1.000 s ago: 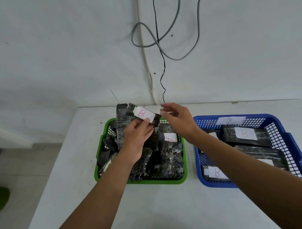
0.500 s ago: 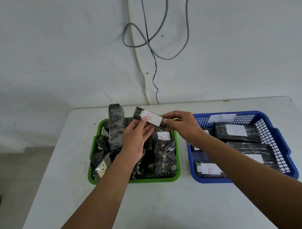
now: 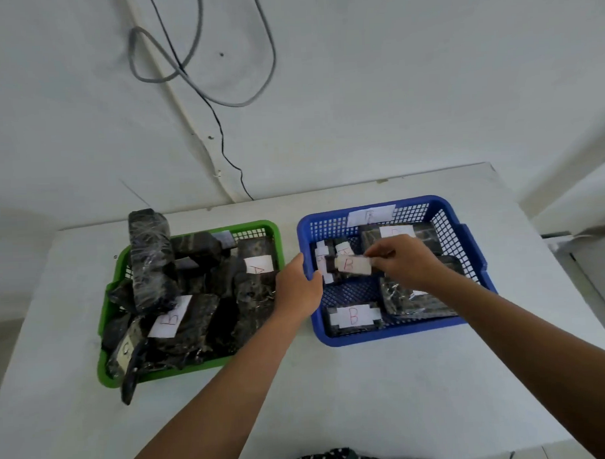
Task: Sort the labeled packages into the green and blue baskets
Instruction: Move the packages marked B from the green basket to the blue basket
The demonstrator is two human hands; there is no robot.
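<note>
- The right hand [image 3: 403, 260] pinches a small dark package [image 3: 352, 266] by its right end, low over the back-left part of the blue basket [image 3: 473, 254]. Its white label with a red B faces up, probably so the letter stays readable until it lands.
- The package hangs just above two other labelled packs by the basket's left wall; whether it already touches them I cannot tell.
- The left hand [image 3: 298, 288] holds nothing. Its fingers curl loosely against the blue basket's left rim, at the gap between the two baskets (likely steadying the basket, or simply resting there).
- The blue basket sits toward the table's [image 3: 368, 392] back-right corner and carries a paper tag [image 3: 371, 216] on its back wall. The readable labels inside are Bs, including one pack [image 3: 354, 316] at the front-left corner.
- The green basket [image 3: 107, 318], to its left, is heaped with wrapped dark packs. One stands tall [image 3: 149, 262] at the back-left, and one hangs over the front-left corner.
- A pack labelled A [image 3: 257, 265] lies near its back-right corner, and one labelled B [image 3: 170, 319] near the front-left, so sorting looks unfinished.
</note>
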